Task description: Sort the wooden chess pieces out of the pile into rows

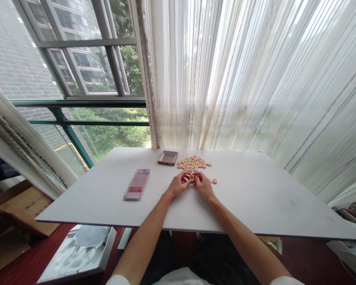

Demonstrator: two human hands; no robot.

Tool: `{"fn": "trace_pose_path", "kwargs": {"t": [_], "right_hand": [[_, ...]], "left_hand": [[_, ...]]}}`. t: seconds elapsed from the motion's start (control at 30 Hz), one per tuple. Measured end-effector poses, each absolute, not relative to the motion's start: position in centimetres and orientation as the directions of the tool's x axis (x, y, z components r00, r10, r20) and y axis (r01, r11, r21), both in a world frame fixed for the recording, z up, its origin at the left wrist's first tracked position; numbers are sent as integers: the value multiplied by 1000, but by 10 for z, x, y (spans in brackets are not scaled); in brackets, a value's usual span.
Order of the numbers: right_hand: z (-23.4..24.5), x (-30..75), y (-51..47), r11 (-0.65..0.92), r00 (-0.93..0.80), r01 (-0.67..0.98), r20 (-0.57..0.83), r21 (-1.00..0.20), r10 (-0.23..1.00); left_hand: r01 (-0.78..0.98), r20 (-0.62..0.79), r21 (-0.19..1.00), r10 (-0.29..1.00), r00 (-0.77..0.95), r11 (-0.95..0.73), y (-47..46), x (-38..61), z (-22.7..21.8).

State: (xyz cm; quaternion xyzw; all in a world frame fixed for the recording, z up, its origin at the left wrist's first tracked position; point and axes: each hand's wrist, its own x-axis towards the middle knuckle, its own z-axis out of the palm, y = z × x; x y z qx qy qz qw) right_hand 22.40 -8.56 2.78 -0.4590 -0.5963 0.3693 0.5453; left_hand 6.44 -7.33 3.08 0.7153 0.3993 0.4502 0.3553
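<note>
Both hands meet over the middle of the white table (243,190). My left hand (178,185) is closed, with thumb and fingertips on a small round wooden Chinese chess piece (192,177). From the other side my right hand (204,187) pinches at the same spot; the fingers partly hide what is between them. Just beyond lies a loose spread of Chinese chess pieces (192,162), some showing red marks. One more piece with a red character (214,181) rests right of my right hand, beside another partly hidden one.
A shallow open box (167,158) stands at the back, left of the pieces. A blurred-out pinkish item (137,185) lies on the left of the table. Sheer curtains (225,79) hang behind the far edge. Cardboard boxes (26,206) are on the floor at left.
</note>
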Motion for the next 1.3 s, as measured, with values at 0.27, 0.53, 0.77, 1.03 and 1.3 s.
{"fn": "trace_pose_path", "kwargs": {"t": [0.27,0.53,0.77,1.03,1.3], "right_hand": [[32,223,-88,326,-16,112,326,-939,945],[32,223,-90,363,-58,155,358,-919,932],[31,222,-91,396,-87,176,386,-901,918],[31,220,-92,436,-114,191,421,-880,900],[34,217,-95,464,-134,230,445,-855,886]], "left_hand": [[223,355,885,901,249,-410,-70,66,29],[189,336,904,911,238,-383,-68,65,29],[175,329,913,920,214,-368,-68,65,29],[121,316,932,929,194,-342,-67,65,27],[154,325,923,930,172,-352,-64,66,23]]}}
